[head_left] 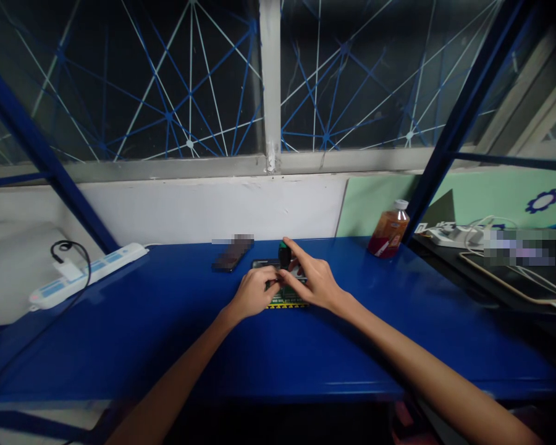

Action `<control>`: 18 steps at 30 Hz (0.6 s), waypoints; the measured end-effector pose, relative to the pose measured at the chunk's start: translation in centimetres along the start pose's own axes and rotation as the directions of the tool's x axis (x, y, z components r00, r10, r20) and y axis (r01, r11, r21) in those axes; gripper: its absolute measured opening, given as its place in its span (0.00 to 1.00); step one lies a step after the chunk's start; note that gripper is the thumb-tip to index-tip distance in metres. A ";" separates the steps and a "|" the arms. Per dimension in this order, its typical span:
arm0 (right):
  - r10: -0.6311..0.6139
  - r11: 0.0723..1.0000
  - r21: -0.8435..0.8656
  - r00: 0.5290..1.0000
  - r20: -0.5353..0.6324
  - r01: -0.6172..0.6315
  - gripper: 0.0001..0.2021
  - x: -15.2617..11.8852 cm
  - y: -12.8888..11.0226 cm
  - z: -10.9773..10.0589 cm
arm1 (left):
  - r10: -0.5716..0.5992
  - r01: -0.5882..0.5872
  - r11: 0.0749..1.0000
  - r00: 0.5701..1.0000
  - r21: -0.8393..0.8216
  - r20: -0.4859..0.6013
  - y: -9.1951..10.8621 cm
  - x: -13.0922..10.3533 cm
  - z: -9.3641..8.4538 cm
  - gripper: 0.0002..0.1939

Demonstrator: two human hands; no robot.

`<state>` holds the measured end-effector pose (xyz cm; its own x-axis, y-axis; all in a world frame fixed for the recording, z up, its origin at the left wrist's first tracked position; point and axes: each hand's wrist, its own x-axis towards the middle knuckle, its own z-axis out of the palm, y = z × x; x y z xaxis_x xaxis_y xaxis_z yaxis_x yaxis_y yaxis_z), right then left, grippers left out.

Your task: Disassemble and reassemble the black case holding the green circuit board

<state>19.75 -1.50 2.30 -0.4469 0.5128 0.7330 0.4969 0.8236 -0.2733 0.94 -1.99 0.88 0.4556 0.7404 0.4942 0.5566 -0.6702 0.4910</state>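
Observation:
A screwdriver [284,254] with a black handle and a green top stands nearly upright at the middle of the table. My right hand [319,281] grips it, the index finger reaching up by the handle's top and the thumb stretched towards my left fingertips. Just below the handle, my left hand [256,292] is closed in a pinch. Whatever those left fingers hold is too small and hidden to make out. Under both hands lies a green tool-bit case [287,298] with a yellow strip along its near edge, mostly covered by the fingers.
Behind my left hand a dark phone-like slab [231,254], partly blurred, lies on the blue table [176,346]. A drink bottle [390,230] stands back right. To the left is a white power strip [92,275] with a black cable. Cables and devices cover a dark surface [482,278] at right.

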 end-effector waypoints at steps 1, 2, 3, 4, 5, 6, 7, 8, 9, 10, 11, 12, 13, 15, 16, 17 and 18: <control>0.004 1.000 0.001 1.000 0.005 -0.004 0.32 0.0 0.0 0.0 | 0.001 -0.001 1.000 1.000 0.000 0.000 0.0 0.0 0.0 0.09; 0.008 1.000 0.001 1.000 0.009 -0.008 0.32 0.0 0.0 0.0 | 0.000 0.000 1.000 1.000 0.000 0.002 0.0 0.0 0.0 0.08; 0.012 1.000 0.002 1.000 0.015 -0.012 0.32 0.0 0.0 -0.1 | 0.001 -0.001 1.000 1.000 -0.001 0.006 0.1 0.0 -0.1 0.09; 0.012 1.000 0.003 1.000 0.018 -0.012 0.32 0.1 0.0 -0.1 | 0.002 -0.002 1.000 1.000 -0.001 0.011 0.1 0.0 -0.1 0.09; 0.010 1.000 0.005 1.000 0.017 -0.010 0.32 0.1 0.0 -0.1 | 0.002 -0.002 1.000 1.000 -0.001 0.019 0.1 0.0 -0.1 0.09; 0.007 1.000 0.009 1.000 0.014 -0.007 0.31 0.1 0.0 -0.2 | -0.001 0.001 1.000 1.000 -0.001 0.024 0.1 0.0 -0.1 0.09; 0.004 1.000 0.013 1.000 0.011 -0.005 0.31 0.1 0.0 -0.2 | -0.005 0.005 1.000 1.000 -0.002 0.030 0.2 0.0 -0.1 0.09; 0.004 1.000 0.018 1.000 0.007 -0.004 0.31 0.2 0.0 -0.2 | -0.010 0.010 1.000 0.999 -0.003 0.034 0.2 0.0 -0.1 0.09; 0.006 1.000 0.023 1.000 0.006 -0.006 0.30 0.2 0.1 -0.2 | -0.013 0.014 1.000 0.999 -0.003 0.035 0.2 0.0 -0.1 0.09; 0.009 1.000 0.027 1.000 0.004 -0.010 0.30 0.2 0.1 -0.2 | -0.015 0.015 1.000 0.999 -0.002 0.034 0.2 0.0 -0.1 0.09; 0.013 0.999 0.034 1.000 0.003 -0.013 0.30 0.2 0.1 -0.2 | -0.013 0.013 1.000 0.999 -0.001 0.031 0.2 0.0 -0.1 0.08; 0.018 0.999 0.042 1.000 0.004 -0.018 0.30 0.2 0.1 -0.1 | -0.010 0.010 1.000 1.000 0.001 0.027 0.2 0.0 -0.1 0.09; 0.023 0.998 0.053 1.000 0.002 -0.023 0.30 0.1 0.1 -0.1 | -0.007 0.007 1.000 1.000 0.005 0.023 0.1 0.0 0.0 0.09; 0.036 0.996 0.080 0.999 0.000 -0.036 0.31 0.1 0.1 0.1 | -0.007 0.007 1.000 1.000 0.015 0.014 0.1 0.0 0.0 0.09; 0.045 0.995 0.093 0.999 -0.002 -0.045 0.31 0.2 0.2 0.1 | -0.013 0.013 1.000 1.000 0.022 0.010 0.1 0.0 0.0 0.10; 0.055 0.993 0.104 0.998 -0.004 -0.055 0.31 0.2 0.2 0.2 | -0.020 0.019 0.999 1.000 0.029 0.011 0.0 0.0 0.0 0.10; 0.067 0.991 0.112 0.998 -0.011 -0.066 0.31 0.2 0.2 0.3 | -0.027 0.026 0.999 1.000 0.035 0.013 0.0 0.0 0.0 0.10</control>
<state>19.55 -1.18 2.23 -0.4043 0.5644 0.7197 0.4384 0.8102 -0.3891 0.97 -1.98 0.87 0.4493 0.7586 0.4718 0.5920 -0.6484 0.4786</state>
